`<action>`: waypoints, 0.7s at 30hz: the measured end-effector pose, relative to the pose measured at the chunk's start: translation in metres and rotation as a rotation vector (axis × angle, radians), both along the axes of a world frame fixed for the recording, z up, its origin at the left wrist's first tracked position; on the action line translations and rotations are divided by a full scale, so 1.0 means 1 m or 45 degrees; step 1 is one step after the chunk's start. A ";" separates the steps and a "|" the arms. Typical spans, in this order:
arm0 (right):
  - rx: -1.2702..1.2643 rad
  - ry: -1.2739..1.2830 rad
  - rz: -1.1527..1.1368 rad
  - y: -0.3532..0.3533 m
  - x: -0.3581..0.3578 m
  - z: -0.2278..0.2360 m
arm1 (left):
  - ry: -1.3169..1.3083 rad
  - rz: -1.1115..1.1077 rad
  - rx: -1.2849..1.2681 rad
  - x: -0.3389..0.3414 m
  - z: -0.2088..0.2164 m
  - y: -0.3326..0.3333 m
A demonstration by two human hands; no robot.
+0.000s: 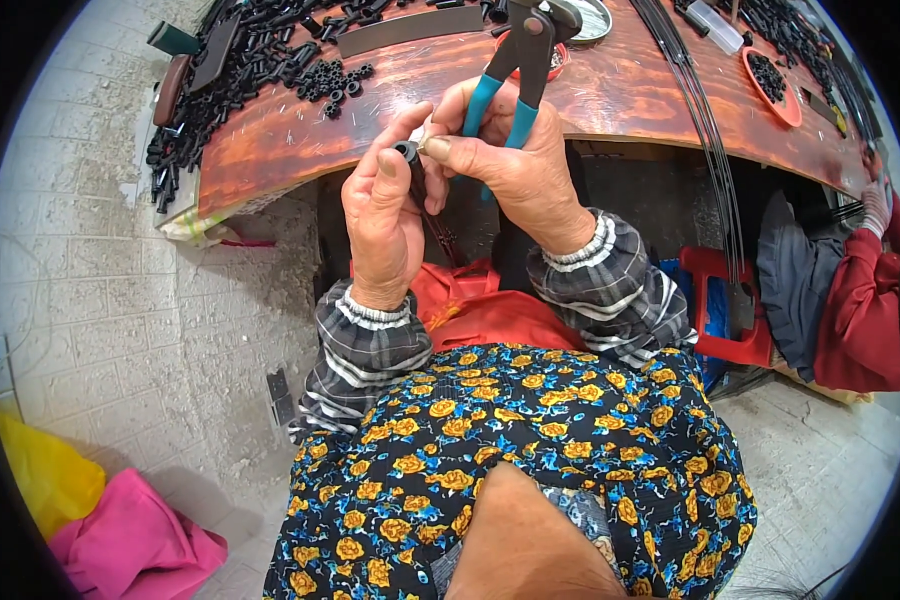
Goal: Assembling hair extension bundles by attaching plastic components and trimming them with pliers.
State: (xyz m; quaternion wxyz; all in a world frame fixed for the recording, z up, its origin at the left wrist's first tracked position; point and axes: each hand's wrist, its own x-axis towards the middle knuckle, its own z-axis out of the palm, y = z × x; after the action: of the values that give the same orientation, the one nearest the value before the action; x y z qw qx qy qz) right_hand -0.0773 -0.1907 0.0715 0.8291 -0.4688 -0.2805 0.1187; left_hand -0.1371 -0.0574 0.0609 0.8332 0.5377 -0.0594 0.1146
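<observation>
Just past the table's near edge, my left hand grips a black tubular part whose round, hollow end points up. My right hand has its thumb and forefinger at that end, pinching a tiny pale piece that is too small to name. Pliers with blue handles are also held in my right hand, the dark jaws pointing up and away from the part. The lower end of the black part is partly hidden by my left fingers.
Black parts are heaped across the reddish wooden table, with black rings nearby. Long thin rods jut over its edge. An orange tray stands right. Another person's red sleeve and a red stool are rightward.
</observation>
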 end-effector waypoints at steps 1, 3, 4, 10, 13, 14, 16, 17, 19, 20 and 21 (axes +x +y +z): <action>-0.035 -0.059 -0.024 0.000 0.002 -0.002 | 0.002 0.000 -0.003 0.001 -0.001 0.000; -0.071 -0.084 -0.039 -0.002 0.003 -0.001 | -0.013 -0.045 -0.034 0.003 -0.002 -0.001; -0.103 -0.109 -0.051 -0.003 0.002 -0.001 | -0.011 -0.045 -0.035 0.003 -0.002 -0.001; -0.133 -0.235 0.048 -0.011 0.004 0.008 | -0.025 -0.109 -0.054 0.002 -0.003 -0.001; -0.252 -0.337 0.031 -0.013 0.008 0.013 | -0.027 -0.145 -0.111 -0.001 -0.001 -0.002; -0.257 -0.338 0.029 -0.014 0.009 0.016 | -0.001 -0.130 -0.121 -0.001 0.001 -0.003; -0.319 -0.203 0.157 -0.015 0.009 0.021 | 0.022 -0.108 -0.135 -0.001 0.001 0.000; -0.359 -0.256 0.141 -0.012 0.010 0.021 | 0.015 -0.113 -0.150 -0.001 -0.001 0.004; -0.545 -0.351 0.002 -0.012 0.011 0.014 | 0.070 -0.026 -0.145 0.000 0.000 0.007; -0.725 -0.444 -0.147 -0.013 0.012 0.014 | 0.065 -0.016 -0.153 0.000 -0.001 0.011; -0.927 -0.578 -0.189 -0.021 0.011 0.017 | 0.080 -0.011 -0.157 0.000 -0.001 0.016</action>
State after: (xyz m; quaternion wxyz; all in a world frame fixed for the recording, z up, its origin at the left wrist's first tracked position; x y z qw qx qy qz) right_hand -0.0661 -0.2121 0.0880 0.5331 -0.7638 -0.3612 0.0437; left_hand -0.1373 -0.0413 0.0595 0.8667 0.4883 -0.0283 0.0976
